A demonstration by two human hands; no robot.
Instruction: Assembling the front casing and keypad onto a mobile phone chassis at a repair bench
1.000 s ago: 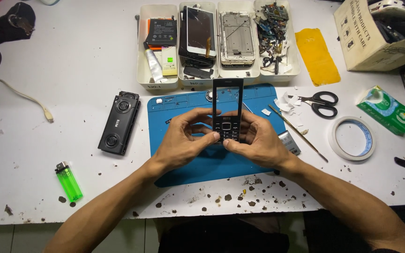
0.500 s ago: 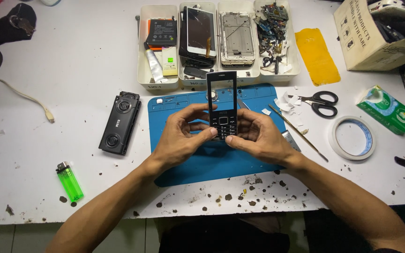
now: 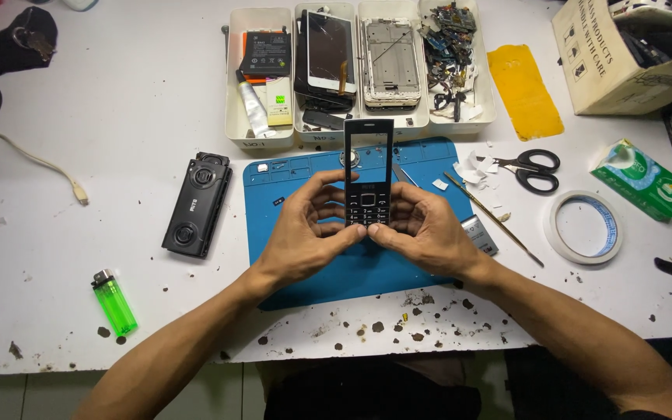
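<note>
A black phone front cover (image 3: 368, 175), a slim bar-shaped frame with an empty screen window above and a keypad below, is held upright over the blue work mat (image 3: 313, 268), roughly at the middle of the tabletop (image 3: 118, 117). The left hand (image 3: 305, 237) and the right hand (image 3: 421, 229) grasp its lower half from either side, fingers curled behind it and both thumbs pressing on the keypad area. Judging from that grip, the step in hand looks like seating or checking the keypad in the frame (the hard plastic shell is thin and looks apt to flex), so the next move calls for even, light pressure near the edges and not on the open window. The mat looks rubbery and matte, with moulded pockets along its top edge. Left of it lies a black phone body (image 3: 197, 204), and nearer the front edge a translucent green lighter (image 3: 115, 302). Behind the mat stand 4 white trays (image 3: 233, 93) of phone parts. To the right lie black-handled scissors (image 3: 534, 167), a thin metal tool (image 3: 494, 218) and a roll of tape (image 3: 583, 226).
</note>
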